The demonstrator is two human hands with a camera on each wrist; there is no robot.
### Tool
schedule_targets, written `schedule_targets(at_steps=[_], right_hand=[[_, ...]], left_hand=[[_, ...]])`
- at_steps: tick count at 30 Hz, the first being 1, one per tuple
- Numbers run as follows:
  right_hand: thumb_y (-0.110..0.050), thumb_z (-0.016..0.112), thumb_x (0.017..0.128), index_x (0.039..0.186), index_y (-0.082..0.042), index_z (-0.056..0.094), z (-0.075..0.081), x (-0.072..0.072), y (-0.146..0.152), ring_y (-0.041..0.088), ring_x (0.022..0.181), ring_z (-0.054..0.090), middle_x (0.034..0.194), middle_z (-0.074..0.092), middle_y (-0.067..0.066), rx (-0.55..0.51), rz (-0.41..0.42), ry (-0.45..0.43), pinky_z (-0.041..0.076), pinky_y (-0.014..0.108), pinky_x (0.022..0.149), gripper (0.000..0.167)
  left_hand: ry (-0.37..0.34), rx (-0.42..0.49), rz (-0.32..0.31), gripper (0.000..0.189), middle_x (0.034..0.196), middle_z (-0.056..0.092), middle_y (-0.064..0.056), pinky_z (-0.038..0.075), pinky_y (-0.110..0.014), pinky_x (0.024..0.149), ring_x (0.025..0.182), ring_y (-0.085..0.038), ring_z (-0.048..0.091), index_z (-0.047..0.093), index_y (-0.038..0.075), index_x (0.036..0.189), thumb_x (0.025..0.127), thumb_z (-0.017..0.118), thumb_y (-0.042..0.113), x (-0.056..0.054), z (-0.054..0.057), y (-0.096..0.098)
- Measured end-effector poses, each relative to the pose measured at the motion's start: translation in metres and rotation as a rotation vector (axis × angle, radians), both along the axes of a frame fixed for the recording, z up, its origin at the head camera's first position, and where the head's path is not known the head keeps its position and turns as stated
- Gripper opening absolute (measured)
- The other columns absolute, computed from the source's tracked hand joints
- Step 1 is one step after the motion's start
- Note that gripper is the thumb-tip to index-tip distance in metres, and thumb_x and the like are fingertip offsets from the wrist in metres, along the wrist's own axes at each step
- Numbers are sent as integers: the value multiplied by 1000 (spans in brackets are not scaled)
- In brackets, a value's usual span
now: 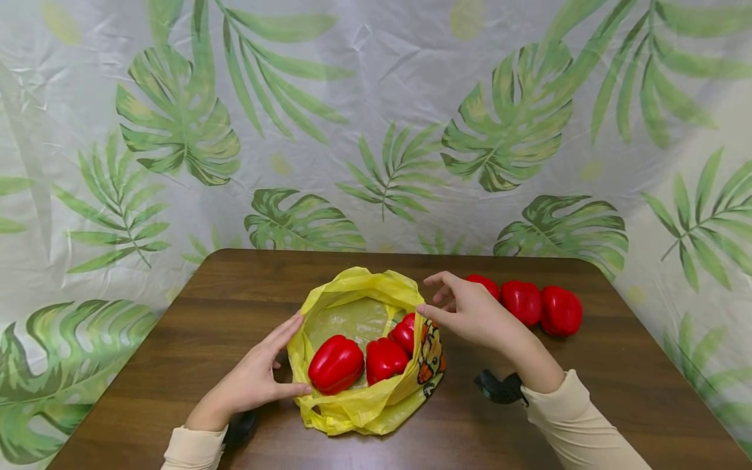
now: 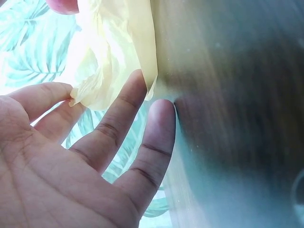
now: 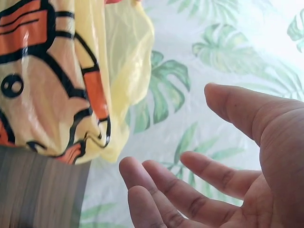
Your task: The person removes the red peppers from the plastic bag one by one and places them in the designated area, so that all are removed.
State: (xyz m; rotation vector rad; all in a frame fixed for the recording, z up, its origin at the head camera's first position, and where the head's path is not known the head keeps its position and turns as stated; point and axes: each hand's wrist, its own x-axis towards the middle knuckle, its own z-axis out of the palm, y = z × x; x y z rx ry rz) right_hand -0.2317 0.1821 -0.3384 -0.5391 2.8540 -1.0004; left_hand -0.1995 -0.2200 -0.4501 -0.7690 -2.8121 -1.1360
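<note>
A yellow plastic bag stands with its mouth wide on the table, and three red bell peppers show inside. My left hand touches the bag's left side, its thumb and fingers spread along the rim. In the left wrist view, fingertips reach the thin yellow plastic. On the other side, my right hand is beside the bag's right rim, fingers loosely bent around nothing. The right wrist view shows its palm and parted fingers near the bag's printed cartoon side.
Three more red bell peppers sit in a row at the back right, the leftmost partly behind my right hand. Past the brown wooden table's far edge hangs a leaf-patterned curtain. Each wrist wears a black strap.
</note>
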Motion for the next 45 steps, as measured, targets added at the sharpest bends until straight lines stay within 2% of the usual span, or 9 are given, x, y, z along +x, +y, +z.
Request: schedule_targets(at_steps=[9, 15, 19, 30, 45], right_hand=[[-42, 75, 101, 144, -8, 60, -1, -2, -19, 23, 101, 72, 120, 74, 14, 16, 62, -3, 61, 39, 86, 57], [-39, 77, 100, 143, -8, 60, -1, -2, -31, 23, 97, 74, 119, 74, 15, 11, 87, -11, 60, 31, 73, 56], [-39, 78, 99, 143, -9, 59, -2, -2, -39, 26, 99, 77, 118, 74, 16, -6, 100, -40, 60, 30, 70, 56], [-44, 75, 100, 142, -13, 60, 5, -8, -53, 25, 103, 76, 120, 74, 13, 33, 142, -78, 62, 37, 83, 55], [-41, 75, 101, 142, -10, 62, 4, -13, -75, 16, 94, 71, 117, 74, 8, 78, 212, -90, 58, 36, 88, 53]], left_hand=[[4, -4, -1, 117, 177, 30, -14, 57, -31, 80, 145, -42, 51, 33, 6, 169, 79, 96, 46, 1, 0, 0], [8, -2, 0, 117, 177, 31, -15, 57, -31, 80, 144, -42, 51, 33, 6, 169, 79, 95, 46, 0, 0, 0], [6, -4, 1, 117, 177, 31, -15, 57, -31, 80, 145, -43, 51, 33, 6, 169, 79, 95, 46, 0, 0, -1], [7, -5, 0, 117, 178, 30, -13, 58, -31, 82, 146, -42, 50, 33, 6, 169, 79, 95, 47, -1, 0, -1], [4, 2, -4, 115, 177, 30, -16, 57, -31, 81, 146, -43, 51, 33, 3, 168, 80, 95, 46, 1, 1, 0]])
